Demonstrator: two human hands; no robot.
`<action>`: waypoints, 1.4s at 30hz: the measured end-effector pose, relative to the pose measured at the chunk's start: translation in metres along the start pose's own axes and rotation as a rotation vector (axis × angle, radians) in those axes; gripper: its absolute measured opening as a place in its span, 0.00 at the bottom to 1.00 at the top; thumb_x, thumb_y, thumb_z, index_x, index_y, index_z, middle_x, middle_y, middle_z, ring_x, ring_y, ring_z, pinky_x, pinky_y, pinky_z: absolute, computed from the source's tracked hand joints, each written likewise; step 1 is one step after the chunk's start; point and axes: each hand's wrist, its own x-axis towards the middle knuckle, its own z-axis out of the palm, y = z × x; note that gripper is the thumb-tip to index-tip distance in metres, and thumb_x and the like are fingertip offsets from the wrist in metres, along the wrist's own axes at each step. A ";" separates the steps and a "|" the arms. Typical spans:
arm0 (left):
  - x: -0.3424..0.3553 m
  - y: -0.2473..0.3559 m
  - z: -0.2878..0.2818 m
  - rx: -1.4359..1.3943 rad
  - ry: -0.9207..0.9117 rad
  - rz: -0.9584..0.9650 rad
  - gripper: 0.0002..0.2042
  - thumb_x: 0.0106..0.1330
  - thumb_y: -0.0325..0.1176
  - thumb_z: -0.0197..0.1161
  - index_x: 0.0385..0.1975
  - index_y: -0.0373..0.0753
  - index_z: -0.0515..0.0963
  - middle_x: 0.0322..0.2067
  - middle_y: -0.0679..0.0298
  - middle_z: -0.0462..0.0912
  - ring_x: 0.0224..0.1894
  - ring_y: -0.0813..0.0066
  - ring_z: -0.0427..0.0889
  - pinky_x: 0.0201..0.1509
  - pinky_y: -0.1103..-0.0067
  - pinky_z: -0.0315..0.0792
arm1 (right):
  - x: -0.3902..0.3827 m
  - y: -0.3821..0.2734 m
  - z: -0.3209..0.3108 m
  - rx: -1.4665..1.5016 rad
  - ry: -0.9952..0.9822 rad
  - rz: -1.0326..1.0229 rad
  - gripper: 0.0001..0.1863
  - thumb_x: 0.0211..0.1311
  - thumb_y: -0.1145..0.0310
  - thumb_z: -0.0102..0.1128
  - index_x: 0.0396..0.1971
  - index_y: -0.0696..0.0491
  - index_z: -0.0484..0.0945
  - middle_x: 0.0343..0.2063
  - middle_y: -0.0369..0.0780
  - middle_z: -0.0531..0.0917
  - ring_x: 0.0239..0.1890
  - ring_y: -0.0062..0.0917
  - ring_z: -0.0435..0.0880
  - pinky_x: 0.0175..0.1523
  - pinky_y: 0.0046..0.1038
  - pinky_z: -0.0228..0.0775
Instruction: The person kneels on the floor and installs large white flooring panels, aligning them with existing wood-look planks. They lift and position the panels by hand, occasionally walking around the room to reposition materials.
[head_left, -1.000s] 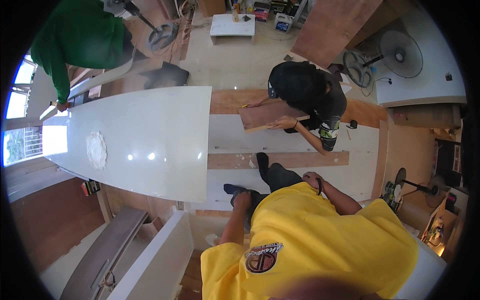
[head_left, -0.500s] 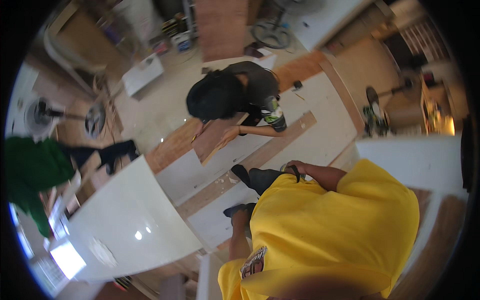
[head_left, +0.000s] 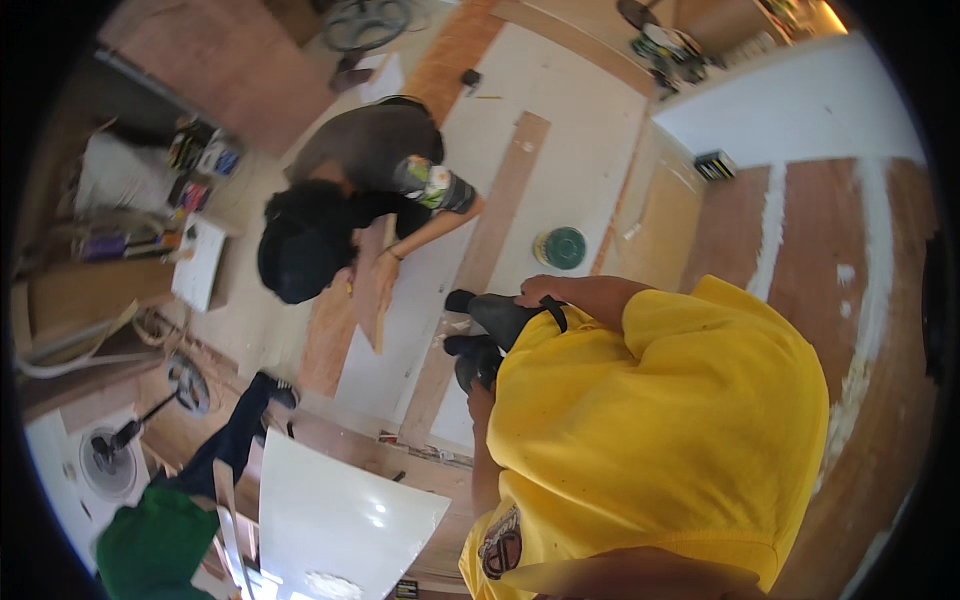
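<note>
My right hand point(head_left: 536, 290) lies over my dark-clothed leg point(head_left: 505, 318), beside a black strap; its fingers look stretched out, with nothing held that I can see. Lower down, my left hand point(head_left: 481, 398) touches the dark leg or foot point(head_left: 478, 366) on that side, its fingers mostly hidden. A round green-topped tub point(head_left: 562, 248) stands on the white panel point(head_left: 572, 130) just past my right hand. Under my feet runs a long brown wood strip point(head_left: 500, 205).
A crouching co-worker in a black cap point(head_left: 305, 240) holds a brown board point(head_left: 370, 290) across from me. Someone in a green top point(head_left: 155, 545) is at lower left, near a glossy white sheet point(head_left: 340, 510). A fan point(head_left: 108, 460) and a small box point(head_left: 714, 165) stand around.
My view has swung toward the right, so the co-workers and panels appear shifted and turned. The green tub, earlier mostly behind my right hand, now shows fully. The crouching co-worker still holds the board.
</note>
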 end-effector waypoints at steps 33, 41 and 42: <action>0.044 0.045 -0.062 0.860 -0.599 0.493 0.21 0.65 0.38 0.59 0.58 0.44 0.69 0.45 0.50 0.82 0.49 0.51 0.80 0.52 0.63 0.73 | -0.094 0.031 0.151 0.612 0.223 0.387 0.33 0.57 0.49 0.57 0.52 0.63 0.73 0.54 0.55 0.75 0.56 0.47 0.75 0.59 0.43 0.68; 0.072 0.104 -0.043 0.889 -0.500 0.468 0.14 0.67 0.38 0.55 0.48 0.41 0.79 0.43 0.50 0.83 0.47 0.52 0.81 0.51 0.64 0.74 | -0.127 0.117 0.145 0.666 0.235 0.392 0.32 0.60 0.49 0.54 0.52 0.63 0.73 0.50 0.58 0.77 0.55 0.48 0.76 0.60 0.42 0.67; 0.076 0.110 -0.039 0.849 -0.477 0.485 0.14 0.66 0.37 0.55 0.48 0.41 0.80 0.42 0.49 0.83 0.47 0.52 0.81 0.52 0.63 0.74 | -0.128 0.134 0.144 0.653 0.224 0.365 0.32 0.60 0.49 0.53 0.52 0.63 0.74 0.49 0.58 0.78 0.54 0.48 0.76 0.60 0.42 0.67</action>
